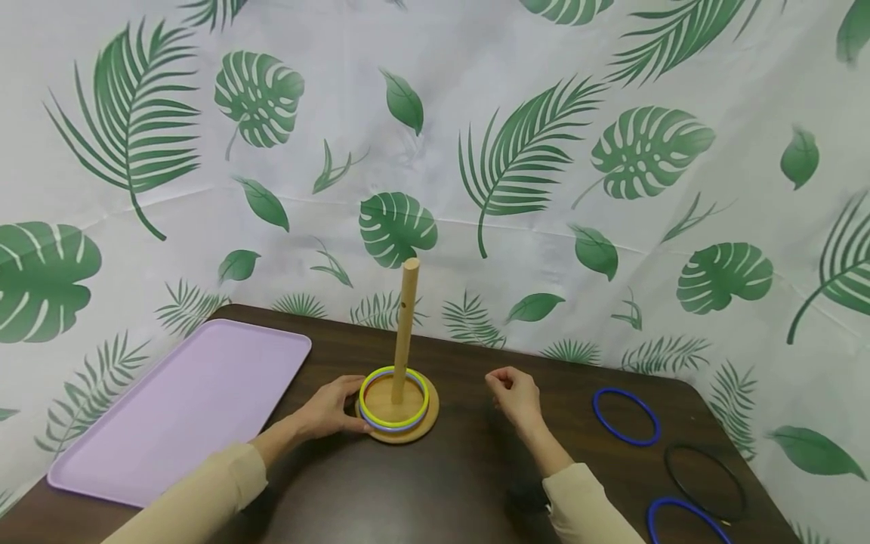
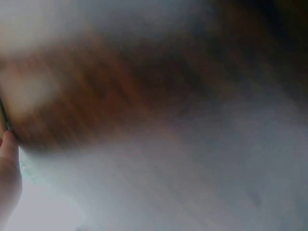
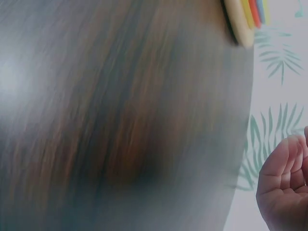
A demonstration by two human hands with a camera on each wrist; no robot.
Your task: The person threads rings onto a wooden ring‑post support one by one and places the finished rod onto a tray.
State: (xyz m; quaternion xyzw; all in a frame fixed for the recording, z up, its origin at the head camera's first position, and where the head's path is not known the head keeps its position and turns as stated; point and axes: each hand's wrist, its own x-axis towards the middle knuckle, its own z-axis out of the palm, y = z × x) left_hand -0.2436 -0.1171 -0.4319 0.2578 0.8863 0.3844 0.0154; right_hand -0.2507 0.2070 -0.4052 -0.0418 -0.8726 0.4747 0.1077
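Observation:
A wooden ring stand (image 1: 405,332) with an upright peg and round base rises from the dark table. Around the foot of its peg lie stacked rings, a yellow-green ring (image 1: 425,393) uppermost; in the right wrist view the stack's edge also shows a red ring (image 3: 254,13) and a blue one. My left hand (image 1: 333,408) holds the stand's base at its left side, fingers behind and thumb in front. To the right of the stand, my right hand (image 1: 518,397) is held over the table with loosely curled fingers and nothing visible in them.
A lilac tray (image 1: 197,400) lies at the table's left. Toward the right edge are a blue ring (image 1: 601,414), a black ring (image 1: 707,452) and a second blue ring (image 1: 669,502), which meets the black one. Leaf-printed cloth (image 1: 435,166) hangs behind the table.

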